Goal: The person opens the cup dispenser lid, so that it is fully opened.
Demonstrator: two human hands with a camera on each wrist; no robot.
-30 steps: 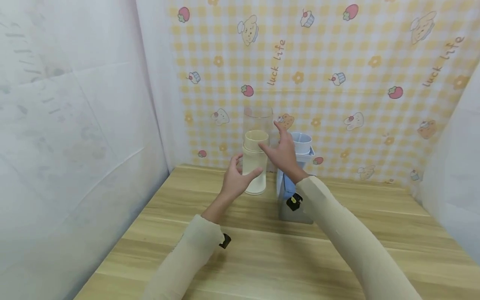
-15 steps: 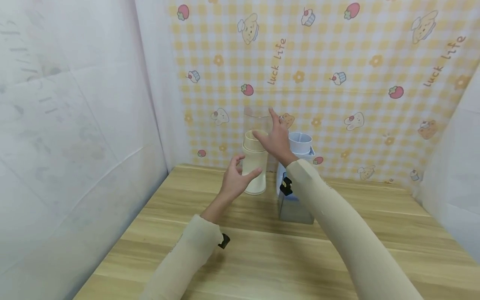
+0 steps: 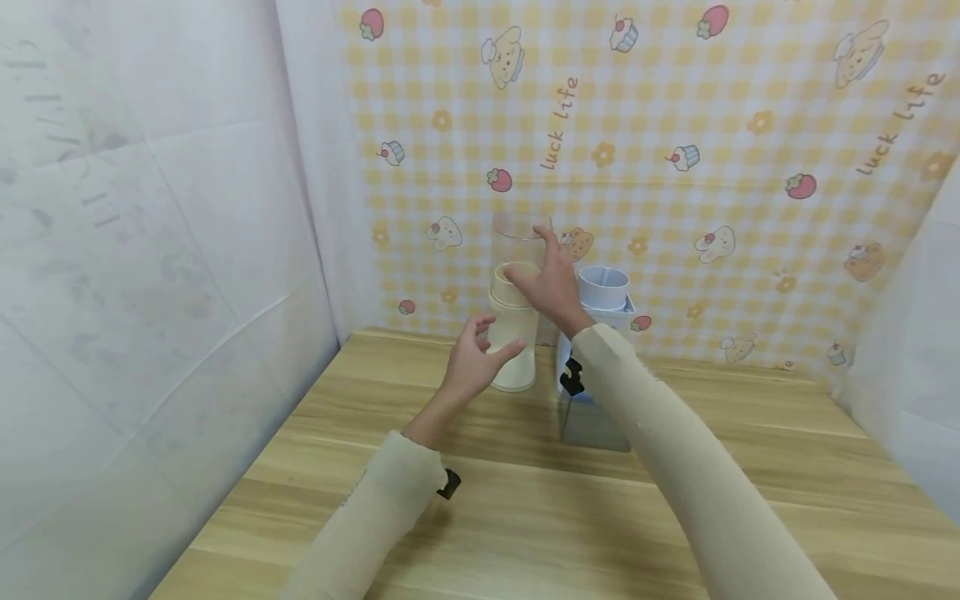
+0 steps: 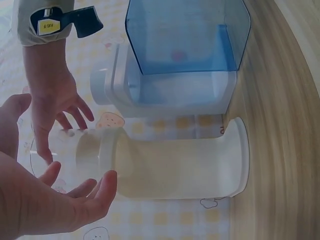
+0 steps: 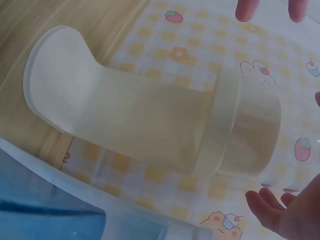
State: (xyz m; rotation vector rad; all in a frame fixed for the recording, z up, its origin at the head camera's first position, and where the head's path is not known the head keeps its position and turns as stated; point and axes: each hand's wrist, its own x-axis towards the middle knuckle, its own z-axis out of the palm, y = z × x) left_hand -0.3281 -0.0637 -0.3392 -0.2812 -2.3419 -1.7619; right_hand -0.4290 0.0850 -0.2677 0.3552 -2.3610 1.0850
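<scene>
A cream, spool-like stand [image 3: 514, 323] with a wide foot and a raised collar is upright on the table. A clear cylinder [image 3: 513, 227] sits around its collar and rises above it. My right hand [image 3: 553, 287] holds this cylinder from the right, thumb in front and fingers behind in the left wrist view. To the left, my left hand [image 3: 474, 362] is spread beside the stand with its fingers relaxed and bent, holding nothing. In the right wrist view, left fingertips [image 5: 246, 9] show above the stand's collar [image 5: 222, 125].
Just right of the stand is a light blue dispenser-like body [image 3: 604, 287] with a round collar and a see-through blue bin [image 4: 187, 35]; my right forearm partly covers it. A patterned cloth [image 3: 675, 108] hangs behind the wooden table [image 3: 480, 517]. White sheeting [image 3: 187, 292] borders the left side.
My right hand has moved left from beside the clear cylinder onto it and now grips it. The left hand stays about where it was beside the stand.
</scene>
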